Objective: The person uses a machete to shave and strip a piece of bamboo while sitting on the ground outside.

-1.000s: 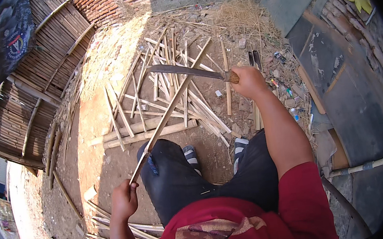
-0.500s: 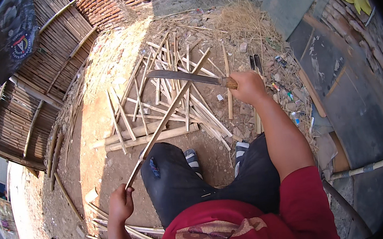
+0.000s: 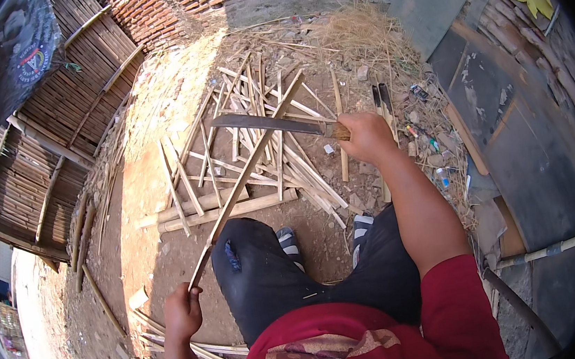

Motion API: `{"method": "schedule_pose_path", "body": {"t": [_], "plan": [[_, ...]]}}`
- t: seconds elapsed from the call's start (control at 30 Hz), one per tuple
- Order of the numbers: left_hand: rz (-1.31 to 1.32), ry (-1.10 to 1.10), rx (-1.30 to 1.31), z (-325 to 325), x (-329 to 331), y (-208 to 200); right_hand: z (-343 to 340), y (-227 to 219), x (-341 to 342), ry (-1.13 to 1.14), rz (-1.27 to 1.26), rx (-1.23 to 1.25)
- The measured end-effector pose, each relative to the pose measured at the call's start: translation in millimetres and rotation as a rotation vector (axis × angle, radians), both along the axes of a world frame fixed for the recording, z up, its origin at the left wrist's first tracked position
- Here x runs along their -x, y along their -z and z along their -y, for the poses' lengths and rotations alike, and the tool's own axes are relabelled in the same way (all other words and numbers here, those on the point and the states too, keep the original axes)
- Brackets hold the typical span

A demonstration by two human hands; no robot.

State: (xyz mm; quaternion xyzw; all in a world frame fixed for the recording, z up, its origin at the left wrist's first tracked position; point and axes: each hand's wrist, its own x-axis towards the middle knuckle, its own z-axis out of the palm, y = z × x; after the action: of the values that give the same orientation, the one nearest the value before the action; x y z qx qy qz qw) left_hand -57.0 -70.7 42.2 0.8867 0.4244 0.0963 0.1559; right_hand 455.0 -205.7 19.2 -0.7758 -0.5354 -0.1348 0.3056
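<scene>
My left hand point(image 3: 184, 312) is closed round the lower end of a long bamboo strip point(image 3: 232, 198), which slants up and to the right past my knee. In my right hand point(image 3: 366, 137) is the wooden handle of a machete point(image 3: 269, 122), its dark blade pointing left. The blade lies across the upper part of the strip; whether its edge bites into the bamboo I cannot tell. Beyond the strip, a loose heap of split bamboo pieces point(image 3: 312, 177) lies on the ground, some of them resting on thick bamboo poles point(image 3: 234, 209).
More thin strips point(image 3: 211, 356) lie beside my left forearm. A woven bamboo wall point(image 3: 51, 127) with a banner stands left, a brick wall point(image 3: 171, 9) at the back. Dark boards point(image 3: 480, 82) lean on the right, near dry straw point(image 3: 370, 30) and litter. My sandalled feet point(image 3: 290, 244) are close in front.
The machete blade has tilted and shifted slightly left and down along the strip, with my right hand moving a little left. My left hand keeps its grip, lowered slightly.
</scene>
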Motion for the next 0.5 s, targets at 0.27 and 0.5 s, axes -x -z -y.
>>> {"method": "schedule_pose_path", "body": {"t": [0.27,0.5], "plan": [[-0.083,0.064,0.025,6.4,1.2,-10.2,7.9,1.5,-27.2,0.191,-0.215,0.052],[-0.047,0.02,0.063,3.0,0.6,-1.2,-6.2,-1.2,13.6,-0.199,0.105,0.031]]}}
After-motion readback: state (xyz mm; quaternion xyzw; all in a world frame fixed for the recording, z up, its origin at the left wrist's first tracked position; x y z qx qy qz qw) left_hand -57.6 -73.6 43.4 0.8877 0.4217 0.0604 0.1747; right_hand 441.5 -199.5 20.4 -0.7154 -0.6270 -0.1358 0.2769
